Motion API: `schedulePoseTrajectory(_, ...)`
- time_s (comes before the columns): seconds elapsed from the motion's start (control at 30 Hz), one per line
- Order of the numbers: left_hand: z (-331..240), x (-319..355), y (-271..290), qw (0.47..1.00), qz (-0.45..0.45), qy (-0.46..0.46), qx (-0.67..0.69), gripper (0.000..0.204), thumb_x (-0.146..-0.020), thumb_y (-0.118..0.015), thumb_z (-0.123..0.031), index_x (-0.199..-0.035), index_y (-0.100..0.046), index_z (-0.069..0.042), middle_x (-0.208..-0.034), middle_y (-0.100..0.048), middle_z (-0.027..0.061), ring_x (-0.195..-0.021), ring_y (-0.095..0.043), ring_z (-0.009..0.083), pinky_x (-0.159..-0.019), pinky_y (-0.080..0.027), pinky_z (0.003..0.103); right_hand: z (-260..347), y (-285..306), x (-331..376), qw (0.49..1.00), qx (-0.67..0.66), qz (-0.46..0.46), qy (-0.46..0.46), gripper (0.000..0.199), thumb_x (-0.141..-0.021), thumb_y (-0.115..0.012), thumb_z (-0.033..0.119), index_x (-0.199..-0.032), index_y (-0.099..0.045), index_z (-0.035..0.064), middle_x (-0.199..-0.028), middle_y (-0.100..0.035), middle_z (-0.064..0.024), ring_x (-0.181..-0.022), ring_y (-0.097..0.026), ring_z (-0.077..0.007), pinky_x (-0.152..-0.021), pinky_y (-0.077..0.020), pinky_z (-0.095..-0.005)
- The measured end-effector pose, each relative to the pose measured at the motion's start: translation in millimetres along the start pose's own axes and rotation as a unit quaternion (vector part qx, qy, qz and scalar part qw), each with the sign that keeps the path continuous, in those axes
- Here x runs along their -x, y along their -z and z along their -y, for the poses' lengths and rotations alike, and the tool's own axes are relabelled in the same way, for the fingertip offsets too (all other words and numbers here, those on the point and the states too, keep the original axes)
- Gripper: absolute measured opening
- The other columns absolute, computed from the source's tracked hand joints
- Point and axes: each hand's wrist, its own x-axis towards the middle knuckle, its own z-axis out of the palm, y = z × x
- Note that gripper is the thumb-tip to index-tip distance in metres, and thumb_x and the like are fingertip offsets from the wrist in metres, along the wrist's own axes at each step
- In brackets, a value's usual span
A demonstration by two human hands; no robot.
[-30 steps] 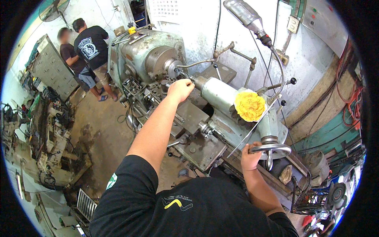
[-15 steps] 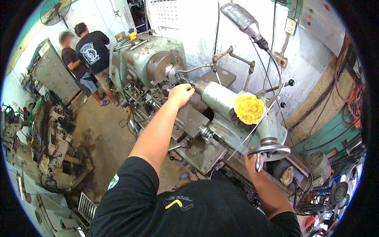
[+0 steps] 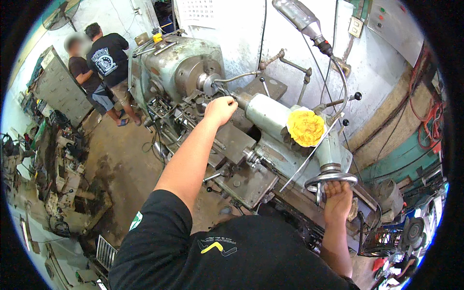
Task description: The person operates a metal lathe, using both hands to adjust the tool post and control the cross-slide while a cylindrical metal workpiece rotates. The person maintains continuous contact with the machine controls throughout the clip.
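My left hand (image 3: 221, 110) is closed in a fist beside the tailstock spindle (image 3: 242, 100) of a metal lathe. What its fingers hold, if anything, is hidden. Just beyond it, a narrow tool reaches from the spindle toward the workpiece (image 3: 208, 84) in the round chuck (image 3: 187, 76). At the right end of the tailstock (image 3: 267, 114), my right hand (image 3: 337, 199) has its palm turned up and its fingers curled at the near rim of a shiny handwheel (image 3: 311, 181). The wheel's crank handle (image 3: 319, 194) hangs just left of that hand.
A crumpled yellow cloth (image 3: 305, 127) lies on the tailstock. A bent coolant pipe (image 3: 241, 76) and a flexible-necked lamp (image 3: 300, 20) overhang the lathe. The carriage (image 3: 237, 143) sits below my left forearm. Two people (image 3: 107, 60) stand at the far left near a grey cabinet (image 3: 62, 87).
My right hand has moved from the crank handle, left of the wheel, to the wheel's near rim. The handwheel has turned. My left hand keeps its place, and the view has shifted slightly.
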Motion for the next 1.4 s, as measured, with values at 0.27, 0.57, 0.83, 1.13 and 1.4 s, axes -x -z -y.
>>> schedulePoseTrajectory(0.27,-4.1,5.4,3.0,1.000,0.009,0.003,0.003,0.033,-0.095,-0.059,-0.043,-0.100,-0.074,-0.014,-0.102,-0.075,0.0154,-0.100,-0.070,0.0395,-0.086,-0.054,0.050,16.8,-81.8,-19.9,0.979,-0.124,-0.159,-0.040,0.039,-0.107,-0.051,0.028,-0.133,-0.050,0.0001,-0.125,-0.057,-0.0121,-0.109,-0.060,-0.0259,-0.105,-0.0495,-0.0438)
schedulePoseTrajectory(0.57,-0.9,7.9,4.7,0.999,0.006,-0.054,-0.001,0.033,-0.097,-0.058,-0.043,-0.097,-0.072,-0.013,-0.094,-0.074,0.0165,-0.093,-0.070,0.0418,-0.081,-0.054,0.053,-25.7,-78.9,-24.3,0.962,-0.011,-0.215,0.167,0.019,-0.099,-0.058,0.015,-0.107,-0.058,-0.0020,-0.108,-0.054,-0.0122,-0.098,-0.059,-0.0229,-0.092,-0.0547,-0.0383)
schedulePoseTrajectory(0.83,1.1,4.5,4.5,0.997,-0.001,-0.083,-0.002,0.034,-0.097,-0.057,-0.041,-0.091,-0.072,-0.011,-0.089,-0.074,0.0175,-0.088,-0.070,0.0427,-0.080,-0.054,0.054,-58.8,-82.1,-9.2,0.933,0.184,-0.205,0.231,0.029,-0.095,-0.058,0.010,-0.121,-0.049,-0.0014,-0.096,-0.058,-0.0107,-0.086,-0.059,-0.0191,-0.078,-0.0488,-0.0363)
schedulePoseTrajectory(1.13,4.3,3.6,1.7,0.994,-0.020,-0.106,0.004,0.034,-0.097,-0.058,-0.039,-0.085,-0.070,-0.009,-0.085,-0.074,0.0172,-0.084,-0.070,0.0416,-0.077,-0.054,0.055,-88.1,-78.6,-11.8,0.915,0.195,-0.168,0.310,0.031,-0.095,-0.057,0.004,-0.124,-0.047,0.0000,-0.095,-0.061,-0.0090,-0.082,-0.060,-0.0174,-0.076,-0.0523,-0.0340)
schedulePoseTrajectory(1.4,3.2,4.4,3.6,0.993,0.010,-0.113,-0.016,0.037,-0.099,-0.056,-0.043,-0.089,-0.071,-0.011,-0.086,-0.074,0.0165,-0.085,-0.072,0.0398,-0.079,-0.055,0.054,-49.6,-79.1,-22.8,0.953,0.136,-0.189,0.196,0.022,-0.102,-0.060,0.022,-0.113,-0.056,0.0031,-0.085,-0.064,-0.0092,-0.072,-0.065,-0.0221,-0.069,-0.0530,-0.0355)
